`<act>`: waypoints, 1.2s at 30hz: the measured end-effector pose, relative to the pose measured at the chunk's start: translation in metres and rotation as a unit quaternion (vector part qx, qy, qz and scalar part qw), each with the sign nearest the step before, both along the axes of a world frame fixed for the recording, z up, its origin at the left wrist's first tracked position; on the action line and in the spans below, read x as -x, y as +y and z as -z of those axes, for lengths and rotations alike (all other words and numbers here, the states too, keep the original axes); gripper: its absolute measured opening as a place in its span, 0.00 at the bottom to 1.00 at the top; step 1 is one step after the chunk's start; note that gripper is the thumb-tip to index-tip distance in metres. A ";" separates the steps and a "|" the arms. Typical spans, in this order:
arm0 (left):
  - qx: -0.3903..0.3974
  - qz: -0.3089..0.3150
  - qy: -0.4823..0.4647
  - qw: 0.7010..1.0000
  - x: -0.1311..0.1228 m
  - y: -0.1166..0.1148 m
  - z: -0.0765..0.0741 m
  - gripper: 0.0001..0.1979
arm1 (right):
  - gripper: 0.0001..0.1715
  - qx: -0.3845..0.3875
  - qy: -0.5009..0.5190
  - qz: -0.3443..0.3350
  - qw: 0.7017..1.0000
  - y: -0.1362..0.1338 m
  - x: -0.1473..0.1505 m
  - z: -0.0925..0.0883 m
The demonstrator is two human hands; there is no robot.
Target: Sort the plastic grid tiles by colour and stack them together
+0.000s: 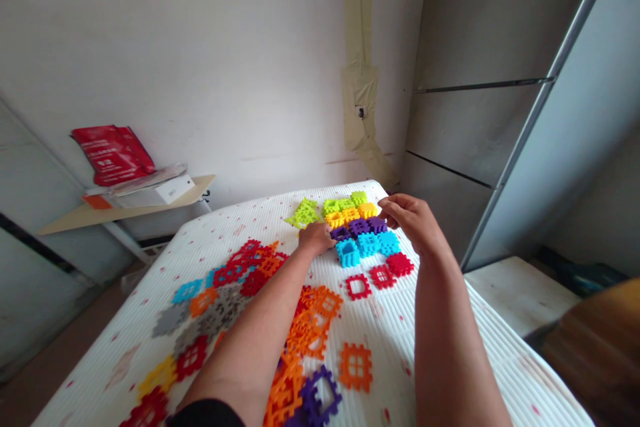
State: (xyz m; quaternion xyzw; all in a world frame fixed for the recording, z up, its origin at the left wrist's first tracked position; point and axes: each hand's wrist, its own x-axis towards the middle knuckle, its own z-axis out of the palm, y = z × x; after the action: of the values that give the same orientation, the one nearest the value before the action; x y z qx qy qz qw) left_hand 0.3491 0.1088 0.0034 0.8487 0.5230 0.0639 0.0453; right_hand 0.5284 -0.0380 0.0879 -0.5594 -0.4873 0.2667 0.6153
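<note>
My left hand (317,239) is closed, fingers curled, at the left end of a row of purple interlocking tiles (359,227). Its fingertips are partly hidden, and what they hold, if anything, cannot be made out. On the other side, my right hand (407,217) hovers by the right end of the purple and yellow rows with thumb and fingers pinched together; any piece in them is too small to see. Behind the purple row stand yellow tiles (350,215) and lime green tiles (345,204). Light blue tiles (369,245) stand in front of it.
Red tiles (383,276) lie nearer me. Loose lime tiles (304,213) are left of the rows. A mixed pile with orange tiles (307,327) and grey tiles (223,310) spreads around my left forearm. Beyond are a shelf (200,188) with red packets (113,153) and a cabinet (465,127).
</note>
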 end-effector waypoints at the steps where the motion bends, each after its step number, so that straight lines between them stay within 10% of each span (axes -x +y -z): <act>1: -0.002 -0.001 -0.002 1.000 0.001 0.000 0.000 0.17 | 0.15 0.001 -0.001 0.000 1.000 0.000 0.000 0.000; 9: -0.039 0.010 -0.046 0.998 0.031 -0.015 -0.027 0.19 | 0.17 0.011 -0.005 0.003 1.000 0.000 0.002 -0.001; 17: -0.020 0.023 -0.112 0.993 0.143 -0.075 -0.048 0.10 | 0.18 0.006 -0.024 0.009 1.000 0.002 0.005 0.000; 26: 0.045 -0.007 -0.106 0.993 0.243 -0.157 -0.020 0.07 | 0.17 0.038 -0.056 -0.003 0.998 -0.002 0.022 -0.010; 36: 0.059 -0.077 -0.045 0.994 0.267 -0.196 0.008 0.14 | 0.17 0.060 -0.092 -0.002 0.994 -0.004 0.030 -0.013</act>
State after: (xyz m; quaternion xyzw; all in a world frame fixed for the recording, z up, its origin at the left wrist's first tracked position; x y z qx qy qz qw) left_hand 0.0824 -0.0875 -0.0051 0.7983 0.5869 0.0743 0.1131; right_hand 0.4982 -0.0422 0.1012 -0.6163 -0.5260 0.2446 0.5326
